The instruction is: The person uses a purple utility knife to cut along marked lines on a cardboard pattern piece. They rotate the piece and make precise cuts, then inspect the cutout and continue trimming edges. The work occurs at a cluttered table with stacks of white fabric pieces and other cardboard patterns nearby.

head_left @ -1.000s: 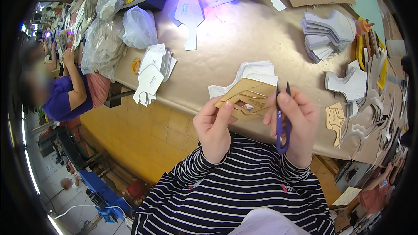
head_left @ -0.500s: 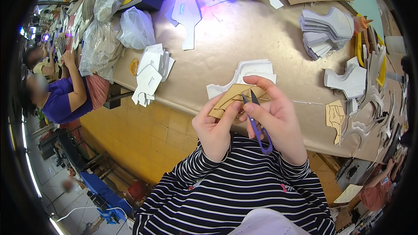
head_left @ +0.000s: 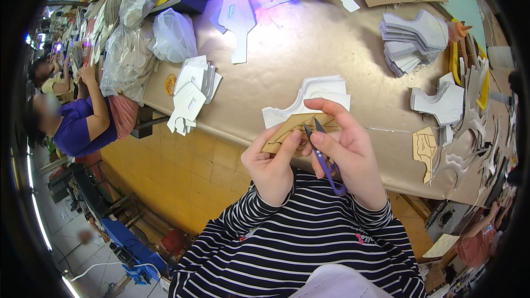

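My left hand (head_left: 271, 166) pinches a tan, stiff-looking flat piece (head_left: 282, 134) with dark slits or lines, its thumb on the near face. In my right hand (head_left: 356, 157) is a pair of purple thread snips (head_left: 329, 174), the dark pointed blades upward and slightly apart, close against the tan piece. My right index finger reaches over to the far edge of that piece. Whether the blades touch it, I cannot tell. Just beyond my hands lies a stack of white cut pieces (head_left: 326, 87), partly covered by them.
The brown-covered table (head_left: 309, 38) bears white piece stacks at left (head_left: 190, 99) and right (head_left: 417, 33). A tan patterned template (head_left: 424, 152) and scraps lie at the right edge. Plastic bags (head_left: 174, 36) sit at left, near a seated person in purple (head_left: 83, 127).
The tan piece has tipped flatter and shifted slightly left and down. The snips have moved a little with it, their tips lower. Both hands keep their hold.
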`<state>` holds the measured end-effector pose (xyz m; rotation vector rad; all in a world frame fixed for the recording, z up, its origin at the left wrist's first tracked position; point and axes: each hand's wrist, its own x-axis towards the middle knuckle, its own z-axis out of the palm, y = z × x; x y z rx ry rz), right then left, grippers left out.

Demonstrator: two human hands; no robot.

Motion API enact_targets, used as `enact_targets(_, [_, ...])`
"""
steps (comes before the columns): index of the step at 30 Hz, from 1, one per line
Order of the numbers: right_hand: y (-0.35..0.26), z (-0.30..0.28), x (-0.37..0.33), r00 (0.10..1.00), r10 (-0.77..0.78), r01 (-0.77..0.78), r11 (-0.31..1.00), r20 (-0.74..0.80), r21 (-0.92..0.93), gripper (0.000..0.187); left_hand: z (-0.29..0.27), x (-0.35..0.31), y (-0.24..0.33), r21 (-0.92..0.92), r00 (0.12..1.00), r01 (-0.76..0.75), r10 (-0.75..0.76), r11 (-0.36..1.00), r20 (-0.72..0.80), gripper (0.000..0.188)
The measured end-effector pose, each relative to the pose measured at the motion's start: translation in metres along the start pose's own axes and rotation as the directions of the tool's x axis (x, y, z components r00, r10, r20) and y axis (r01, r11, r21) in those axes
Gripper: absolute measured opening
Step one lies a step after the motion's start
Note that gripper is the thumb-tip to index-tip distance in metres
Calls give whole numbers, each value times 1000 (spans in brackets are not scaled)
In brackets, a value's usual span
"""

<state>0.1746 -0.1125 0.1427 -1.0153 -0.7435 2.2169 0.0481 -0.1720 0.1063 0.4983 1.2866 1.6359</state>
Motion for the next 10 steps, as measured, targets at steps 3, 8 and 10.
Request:
enact_targets(3, [0,2,0,1000,-22,21,999,-17,-26,44,0,1,-1,-37,999,-14,13,999,-35,24])
enact_targets(8, [-1,3,-1,999,-31,30,997,-13,-75,45,-1,-2,0,72,995,-94,95,993,-9,25])
enact_targets(10, [-1,4,-2,1000,4,-7,997,-30,-71,44,-2,-1,0,93,994,-111,111,989,8,26])
